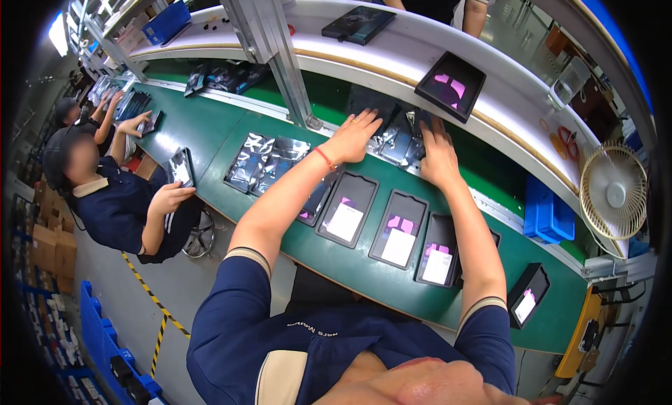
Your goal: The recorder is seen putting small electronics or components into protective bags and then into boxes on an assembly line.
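Both of your arms stretch well forward here! Your left arm (283,205) slants up and to the right, your right arm (476,240) leans up and to the left, and the two hands hang near each other, a gap between them. Your left hand (355,136) shows its back, fingers (367,117) extended and angled to the right past the wrist (336,152). And your right hand (439,153)? Back showing too, fingers long and slightly parted, pointing away from you, right wrist (451,180) nearly in line with the forearm!
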Demonstrator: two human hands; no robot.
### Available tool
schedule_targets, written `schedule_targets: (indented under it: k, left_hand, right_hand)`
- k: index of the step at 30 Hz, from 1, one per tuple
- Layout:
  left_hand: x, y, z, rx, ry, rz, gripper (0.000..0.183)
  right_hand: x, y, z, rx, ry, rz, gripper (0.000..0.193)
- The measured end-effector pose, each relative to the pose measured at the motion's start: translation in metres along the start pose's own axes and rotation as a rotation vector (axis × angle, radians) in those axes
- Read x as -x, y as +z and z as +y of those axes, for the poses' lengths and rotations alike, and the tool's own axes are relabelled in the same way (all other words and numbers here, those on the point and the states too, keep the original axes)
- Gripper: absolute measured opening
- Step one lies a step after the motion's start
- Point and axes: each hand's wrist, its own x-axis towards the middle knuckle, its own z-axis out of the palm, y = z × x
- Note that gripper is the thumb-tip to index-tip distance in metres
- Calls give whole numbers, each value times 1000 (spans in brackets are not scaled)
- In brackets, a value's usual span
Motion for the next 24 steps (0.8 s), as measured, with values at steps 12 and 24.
schedule_targets:
  k: [12, 24]
  left_hand:
    - [-49, 7, -22, -40, -40, -110, 73]
    - [117, -38, 74, -235, 249, 85, 58]
  right_hand:
    - [-17, 6, 47, 193, -27, -115, 45]
    - [192, -8, -103, 195, -29, 30, 48]
